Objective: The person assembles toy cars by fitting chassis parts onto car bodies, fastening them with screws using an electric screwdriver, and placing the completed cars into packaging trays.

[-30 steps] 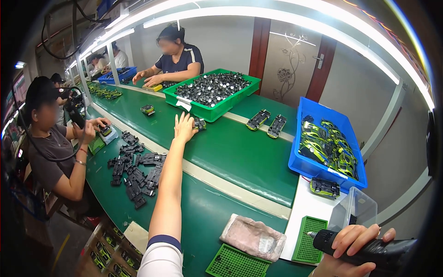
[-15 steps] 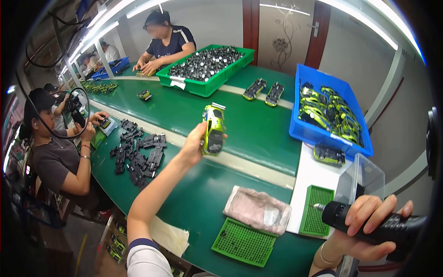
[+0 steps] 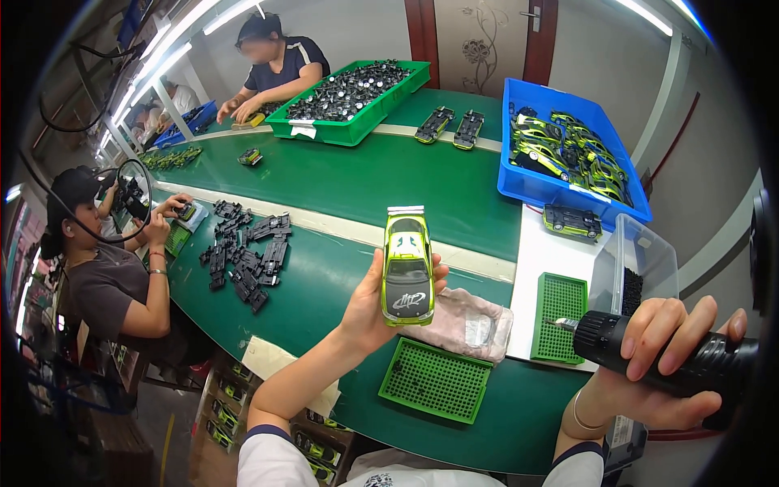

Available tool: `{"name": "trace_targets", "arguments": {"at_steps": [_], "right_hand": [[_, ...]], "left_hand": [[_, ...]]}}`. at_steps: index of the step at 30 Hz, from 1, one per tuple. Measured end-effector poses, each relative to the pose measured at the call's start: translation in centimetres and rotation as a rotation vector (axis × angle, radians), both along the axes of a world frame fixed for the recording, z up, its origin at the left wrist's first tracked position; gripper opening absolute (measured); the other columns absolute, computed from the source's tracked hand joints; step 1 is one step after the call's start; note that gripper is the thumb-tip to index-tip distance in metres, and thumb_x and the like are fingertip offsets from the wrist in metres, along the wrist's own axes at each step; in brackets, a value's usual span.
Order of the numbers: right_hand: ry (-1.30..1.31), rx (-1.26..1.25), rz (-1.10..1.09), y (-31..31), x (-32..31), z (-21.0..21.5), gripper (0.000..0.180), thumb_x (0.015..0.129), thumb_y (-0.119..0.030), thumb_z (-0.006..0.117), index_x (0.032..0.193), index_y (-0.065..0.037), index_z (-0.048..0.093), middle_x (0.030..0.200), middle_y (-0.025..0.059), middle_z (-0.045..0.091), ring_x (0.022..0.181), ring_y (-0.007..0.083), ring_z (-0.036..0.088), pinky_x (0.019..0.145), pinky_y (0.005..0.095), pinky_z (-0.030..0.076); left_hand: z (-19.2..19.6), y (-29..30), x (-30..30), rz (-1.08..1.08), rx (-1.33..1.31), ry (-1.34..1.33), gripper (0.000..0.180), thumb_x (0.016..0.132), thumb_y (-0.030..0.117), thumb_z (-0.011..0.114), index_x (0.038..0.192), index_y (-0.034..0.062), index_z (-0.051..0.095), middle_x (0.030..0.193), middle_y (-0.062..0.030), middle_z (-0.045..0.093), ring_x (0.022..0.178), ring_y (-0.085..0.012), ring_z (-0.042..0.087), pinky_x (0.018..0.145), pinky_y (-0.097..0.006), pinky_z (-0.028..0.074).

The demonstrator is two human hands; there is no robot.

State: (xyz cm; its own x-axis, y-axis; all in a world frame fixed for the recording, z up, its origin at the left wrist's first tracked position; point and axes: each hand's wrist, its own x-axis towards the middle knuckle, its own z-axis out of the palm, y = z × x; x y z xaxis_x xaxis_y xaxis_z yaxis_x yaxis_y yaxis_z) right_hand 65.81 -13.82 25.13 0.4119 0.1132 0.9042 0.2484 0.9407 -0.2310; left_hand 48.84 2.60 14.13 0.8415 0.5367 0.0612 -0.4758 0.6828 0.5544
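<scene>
A yellow-green toy car (image 3: pixel 408 268) with a black bonnet is held up over the table in my left hand (image 3: pixel 365 304). My fingers wrap its sides, and its roof and rear wing are in plain view. At the right, my right hand (image 3: pixel 649 365) grips a black electric screwdriver (image 3: pixel 602 337), its bit pointing left over a green perforated tray (image 3: pixel 560 312). Below and right of the car lies a pink cloth-wrapped cradle (image 3: pixel 497 329), partly covered by the car and my left hand. A second green perforated tray (image 3: pixel 436 385) sits in front of that cradle.
A blue bin (image 3: pixel 568 195) of toy cars stands at the far right, near a clear plastic box (image 3: pixel 656 260) of small black parts. Black chassis pieces (image 3: pixel 243 252) are heaped at left. Beyond stands a green crate (image 3: pixel 353 130). Two co-workers sit at the table's left and far sides.
My left hand has brought the toy car nearer and to the right, turning it more upright with its roof showing. The screwdriver stays in my right hand, slightly shifted. The view has tilted down somewhat.
</scene>
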Motion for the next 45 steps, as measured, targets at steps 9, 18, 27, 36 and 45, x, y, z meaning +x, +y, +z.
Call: {"name": "trace_targets", "arguments": {"at_steps": [9, 18, 27, 36, 45], "right_hand": [[-0.016, -0.015, 0.04, 0.2, 0.0, -0.3, 0.053, 0.077, -0.042, 0.059, 0.104, -0.005, 0.033, 0.065, 0.001, 0.041, 0.041, 0.0064, 0.042, 0.042, 0.0181, 0.039], [0.045, -0.072, 0.063, 1.2, -0.8, -0.9, 0.055, 0.076, -0.043, 0.06, 0.106, -0.006, 0.033, 0.065, 0.0011, 0.039, 0.041, 0.0076, 0.042, 0.041, 0.0196, 0.039], [-0.01, -0.027, 0.129, 0.9, -0.4, -0.2, 0.055, 0.077, -0.045, 0.058, 0.108, -0.007, 0.033, 0.065, 0.0008, 0.04, 0.042, 0.0082, 0.041, 0.044, 0.021, 0.04], [-0.014, -0.048, 0.262, 1.1, 0.0, -0.6, 0.055, 0.077, -0.047, 0.057, 0.11, -0.01, 0.032, 0.064, 0.001, 0.041, 0.042, 0.0101, 0.043, 0.045, 0.0235, 0.042], [0.012, -0.502, 0.191, 2.3, -2.7, -2.6, 0.068, 0.071, -0.057, 0.056, 0.113, -0.013, 0.026, 0.063, 0.0032, 0.042, 0.044, 0.0145, 0.046, 0.044, 0.0277, 0.043]], "left_hand": [[-0.6, -0.6, -1.3, 0.012, -0.131, -0.042, 0.063, 0.089, 0.05, 0.018, 0.125, 0.0005, 0.031, 0.122, -0.017, 0.043, 0.11, -0.0266, 0.046, 0.094, -0.036, 0.039], [-1.7, -0.8, -0.8, 0.14, 0.399, 0.215, 0.064, 0.082, 0.049, 0.045, 0.124, 0.005, 0.024, 0.118, -0.0169, 0.044, 0.106, -0.0277, 0.049, 0.088, -0.039, 0.043], [-1.6, 1.2, 1.3, 0.381, 1.453, 0.27, 0.041, 0.06, 0.006, 0.073, 0.083, 0.0074, 0.04, 0.117, -0.0145, 0.046, 0.1, -0.0273, 0.05, 0.086, -0.036, 0.039], [-1.2, 0.9, 2.5, 0.064, 2.17, 0.395, 0.028, 0.065, 0.017, 0.068, 0.08, 0.007, 0.046, 0.113, -0.0097, 0.048, 0.102, -0.0261, 0.047, 0.086, -0.038, 0.039], [-3.0, 0.6, 2.0, 0.246, 2.146, 0.378, 0.03, 0.063, 0.019, 0.068, 0.081, 0.0064, 0.047, 0.119, -0.0134, 0.046, 0.102, -0.0262, 0.048, 0.085, -0.037, 0.038]]}}
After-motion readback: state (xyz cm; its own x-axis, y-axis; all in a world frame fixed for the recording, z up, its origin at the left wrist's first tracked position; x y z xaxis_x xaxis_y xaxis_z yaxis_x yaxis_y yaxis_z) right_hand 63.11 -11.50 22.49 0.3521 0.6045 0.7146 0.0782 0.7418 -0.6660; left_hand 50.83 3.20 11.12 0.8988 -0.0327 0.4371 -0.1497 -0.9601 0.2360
